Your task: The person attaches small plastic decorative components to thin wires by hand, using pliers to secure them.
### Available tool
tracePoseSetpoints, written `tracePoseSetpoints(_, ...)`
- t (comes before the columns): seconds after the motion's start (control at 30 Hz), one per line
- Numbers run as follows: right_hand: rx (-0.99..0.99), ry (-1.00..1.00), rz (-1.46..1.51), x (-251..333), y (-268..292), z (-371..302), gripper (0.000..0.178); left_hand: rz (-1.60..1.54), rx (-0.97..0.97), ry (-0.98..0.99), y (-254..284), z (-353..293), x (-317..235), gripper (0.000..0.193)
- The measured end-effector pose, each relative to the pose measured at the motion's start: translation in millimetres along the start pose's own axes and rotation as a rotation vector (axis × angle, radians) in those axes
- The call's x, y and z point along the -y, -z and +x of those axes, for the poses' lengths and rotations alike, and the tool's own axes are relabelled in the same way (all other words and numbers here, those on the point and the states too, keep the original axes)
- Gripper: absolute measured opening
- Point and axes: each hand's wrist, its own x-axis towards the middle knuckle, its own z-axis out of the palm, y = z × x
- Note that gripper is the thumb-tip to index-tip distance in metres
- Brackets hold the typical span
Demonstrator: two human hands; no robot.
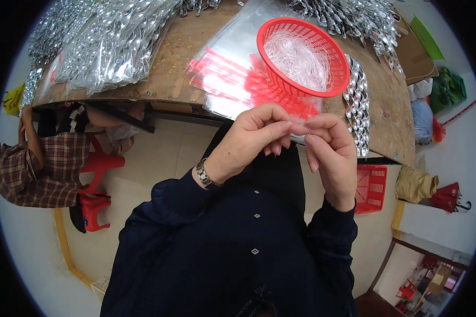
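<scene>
I get bright, whitish, fairly even light on the left hand [240, 140] and right hand [333, 158], both reasonably sharp, though what's between their fingertips is too fine for me to resolve. Just beyond them, white glare washes over the plastic bags [225, 79]; farther left, silver strands [113, 47] sparkle. Nearer me, the dark top [211, 248] swallows detail. My fisheye bows the table [177, 68] beyond them and blackens the corners.
</scene>
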Motion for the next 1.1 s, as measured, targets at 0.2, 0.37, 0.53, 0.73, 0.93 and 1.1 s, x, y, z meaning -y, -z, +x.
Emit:
tracePoseSetpoints(0.2,0.007,0.032,0.001,-2,2,0,0.013,0.03,0.014,0.024,2,0,3,0.013)
tracePoseSetpoints(0.37,-0.054,0.088,-0.03,-2,-3,1,0.007,0.049,0.012,0.031,1,-1,5,0.012)
tracePoseSetpoints(0.53,-0.091,0.06,-0.079,-1,-3,-3,0.005,0.068,-0.031,-0.009,2,-1,8,0.01)
tracePoseSetpoints(0.73,-0.13,0.119,-0.265,-4,-7,-4,0.006,0.172,-0.123,-0.16,-2,-1,4,0.008)
tracePoseSetpoints(0.93,-0.177,0.089,-0.347,-7,-11,-6,0.004,0.216,-0.111,-0.163,-7,-1,4,0.009)
tracePoseSetpoints(1.1,-0.206,0.113,-0.359,-10,-12,-6,0.002,0.198,-0.097,-0.152,-8,-1,4,0.011)
